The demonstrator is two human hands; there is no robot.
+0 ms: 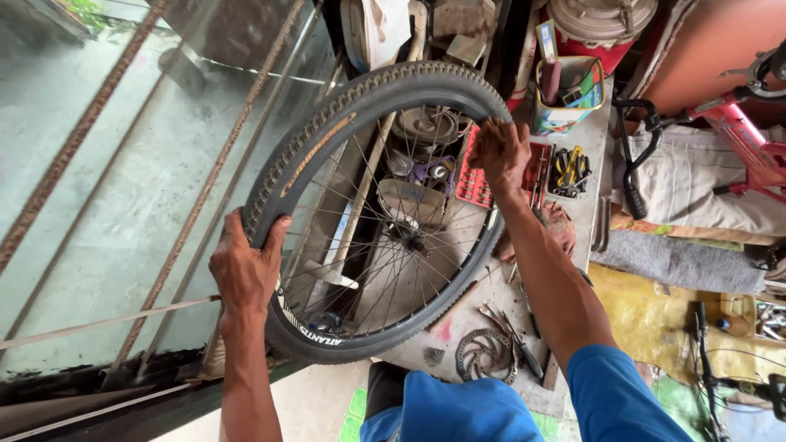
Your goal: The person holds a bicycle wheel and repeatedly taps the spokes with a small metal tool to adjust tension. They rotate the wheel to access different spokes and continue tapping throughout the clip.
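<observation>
Black tyre (pixel 327 131) gripped at opposite edges, left hand (pixel 246 266), right hand (pixel 501 151), bench probably close beneath

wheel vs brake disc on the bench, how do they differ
The wheel is large, tyred and spoked, held upright by the left hand and right hand. The brake disc is small, bare metal with cutouts, lying flat and untouched on the bench. Both are round.

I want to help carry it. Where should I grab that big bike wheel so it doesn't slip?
Probably grip the bike wheel by its knobby tyre, one hand on each opposite side, coming from outside the rim. The left hand and right hand do just that. The tread gives grip, while the thin spokes and hub in the middle could pinch fingers.
</observation>
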